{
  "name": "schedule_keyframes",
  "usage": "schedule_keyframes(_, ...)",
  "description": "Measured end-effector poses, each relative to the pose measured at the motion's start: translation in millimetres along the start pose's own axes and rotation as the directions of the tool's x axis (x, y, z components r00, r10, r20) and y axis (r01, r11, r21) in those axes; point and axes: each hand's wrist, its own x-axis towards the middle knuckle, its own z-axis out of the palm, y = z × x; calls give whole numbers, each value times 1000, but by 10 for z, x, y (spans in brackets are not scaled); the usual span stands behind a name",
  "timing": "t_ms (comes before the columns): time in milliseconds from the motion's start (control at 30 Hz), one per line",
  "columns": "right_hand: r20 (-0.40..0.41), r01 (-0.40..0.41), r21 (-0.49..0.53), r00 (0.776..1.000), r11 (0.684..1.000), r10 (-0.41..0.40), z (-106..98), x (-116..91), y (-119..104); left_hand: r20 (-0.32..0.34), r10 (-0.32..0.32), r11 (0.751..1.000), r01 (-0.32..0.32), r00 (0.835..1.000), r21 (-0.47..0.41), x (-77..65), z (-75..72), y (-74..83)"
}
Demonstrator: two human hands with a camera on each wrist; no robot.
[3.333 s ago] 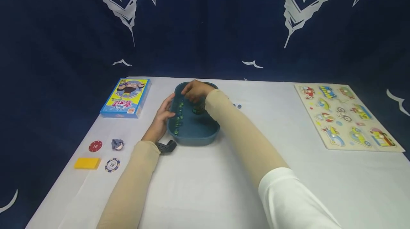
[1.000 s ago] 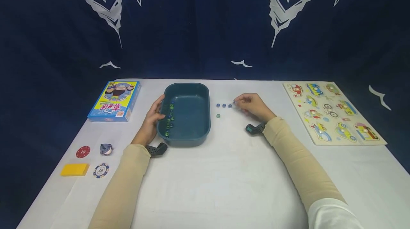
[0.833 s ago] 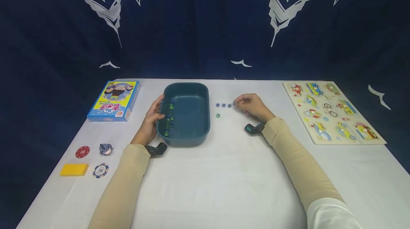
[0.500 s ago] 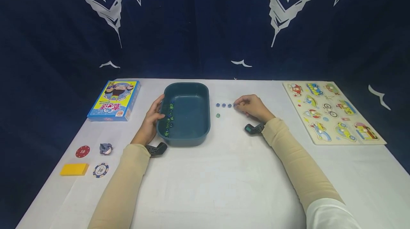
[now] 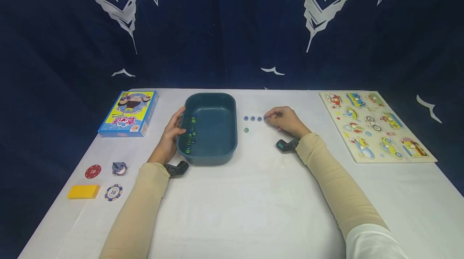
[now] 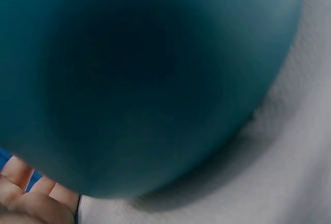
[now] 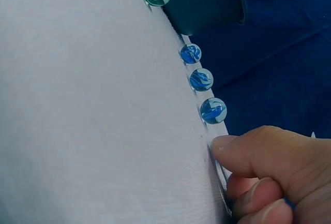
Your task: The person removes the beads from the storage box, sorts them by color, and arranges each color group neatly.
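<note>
Yellow is the block (image 5: 83, 191) at the far left of the white surface (image 5: 232, 206), near a red chip (image 5: 93, 171), a patterned chip (image 5: 114, 192) and a small figure (image 5: 119, 168). Behind these lies the colourful box (image 5: 127, 114). My left grip (image 5: 167, 138) holds the dark teal tray (image 5: 217, 138), with the thumb over its left rim and the fingers along the outer wall. Green and blue marbles (image 5: 193, 121) gather along the tray's left side. To the right, a green marble (image 5: 246, 130) lies nearer to me than three blue marbles (image 5: 253, 118) in a row. My right grip (image 5: 286, 122) is nearly closed; its fingertips pinch a fourth blue marble (image 5: 265, 118), mostly hidden, at the row's end. Farthest right lies the puzzle board (image 5: 378, 127).
</note>
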Motion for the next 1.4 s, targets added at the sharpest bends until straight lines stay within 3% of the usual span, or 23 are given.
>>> schedule_keyframes(700, 12, -6, 52, 1000, 999, 5, -4, -17, 5, -1, 2, 1000, -2, 1000, 0, 1, -5, -9)
schedule_keyframes(1033, 40, -8, 128, 999, 992, 3, -36, -6, 5, -9, -1, 1000, 1, 1000, 9, -2, -9, -10)
schedule_keyframes(1200, 58, 33, 173, 997, 984, -44, -98, 15, -161, -11, -2, 1000, 2, 1000, 1, 0, -17, -15)
schedule_keyframes(1400, 95, 111, 198, 987, 974, -132, -124, 102, -627, -4, -5, 1000, 5, 1000, -10, 14, -16, -16)
